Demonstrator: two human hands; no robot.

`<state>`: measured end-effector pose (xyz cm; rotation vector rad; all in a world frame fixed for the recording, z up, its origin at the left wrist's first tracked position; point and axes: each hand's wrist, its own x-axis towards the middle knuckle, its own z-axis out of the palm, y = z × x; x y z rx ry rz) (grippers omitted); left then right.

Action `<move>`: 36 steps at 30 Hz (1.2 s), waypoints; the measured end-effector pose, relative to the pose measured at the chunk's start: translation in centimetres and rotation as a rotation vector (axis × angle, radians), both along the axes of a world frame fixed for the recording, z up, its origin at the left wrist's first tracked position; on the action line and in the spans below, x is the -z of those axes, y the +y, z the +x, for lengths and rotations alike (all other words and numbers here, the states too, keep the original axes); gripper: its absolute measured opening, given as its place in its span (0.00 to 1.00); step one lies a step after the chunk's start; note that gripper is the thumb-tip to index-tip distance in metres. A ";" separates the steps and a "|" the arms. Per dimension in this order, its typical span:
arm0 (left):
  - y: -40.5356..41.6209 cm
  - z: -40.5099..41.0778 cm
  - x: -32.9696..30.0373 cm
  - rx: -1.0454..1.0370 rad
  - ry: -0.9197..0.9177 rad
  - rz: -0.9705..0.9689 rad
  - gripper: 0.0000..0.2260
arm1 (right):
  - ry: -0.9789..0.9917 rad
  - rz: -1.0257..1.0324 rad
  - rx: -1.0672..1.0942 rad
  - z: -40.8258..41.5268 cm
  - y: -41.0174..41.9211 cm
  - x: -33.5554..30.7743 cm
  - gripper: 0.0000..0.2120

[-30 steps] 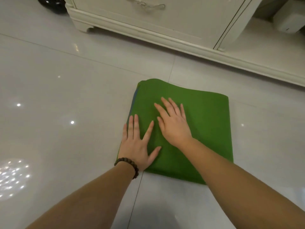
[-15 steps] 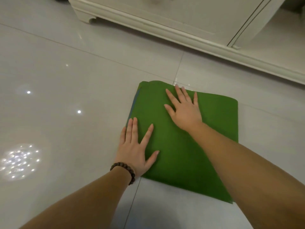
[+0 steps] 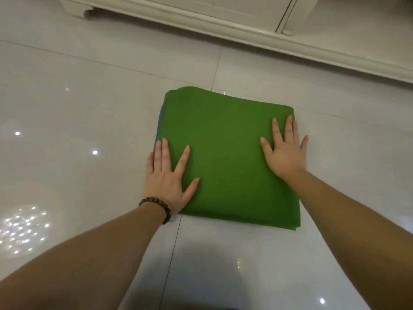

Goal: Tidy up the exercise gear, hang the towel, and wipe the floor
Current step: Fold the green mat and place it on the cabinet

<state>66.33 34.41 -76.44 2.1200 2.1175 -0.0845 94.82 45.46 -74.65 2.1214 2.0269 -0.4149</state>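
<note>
Folded green mat on floor, left hand and right hand flat on opposite edges

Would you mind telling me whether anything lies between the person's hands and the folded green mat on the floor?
Nothing visible does. The left hand and the right hand both lie flat, fingers straight, directly on top of the folded green mat, one near each side edge. Only bare tiled floor surrounds it.

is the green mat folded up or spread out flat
Folded. The green mat is a compact square, layered edges showing along its left side, on the floor.
</note>
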 end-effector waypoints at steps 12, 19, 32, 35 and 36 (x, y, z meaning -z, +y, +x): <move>0.1 -0.5 0.0 -0.035 -0.191 0.023 0.32 | 0.156 0.185 0.033 0.3 -12.9 1.7 0.29; 3.0 -1.1 -2.7 -0.444 -0.617 -0.147 0.36 | 0.325 0.092 0.294 1.3 -9.9 0.2 0.33; 2.6 -3.1 -4.4 -0.380 -0.824 -0.319 0.42 | 0.507 -0.052 0.458 2.5 -9.2 -2.0 0.41; 0.9 -3.0 -4.4 -0.395 -0.787 -0.301 0.43 | 0.561 -0.080 0.473 2.8 -10.1 -2.2 0.43; 0.5 -3.0 -4.4 -0.394 -0.772 -0.296 0.44 | 0.574 -0.091 0.486 2.8 -10.6 -2.2 0.43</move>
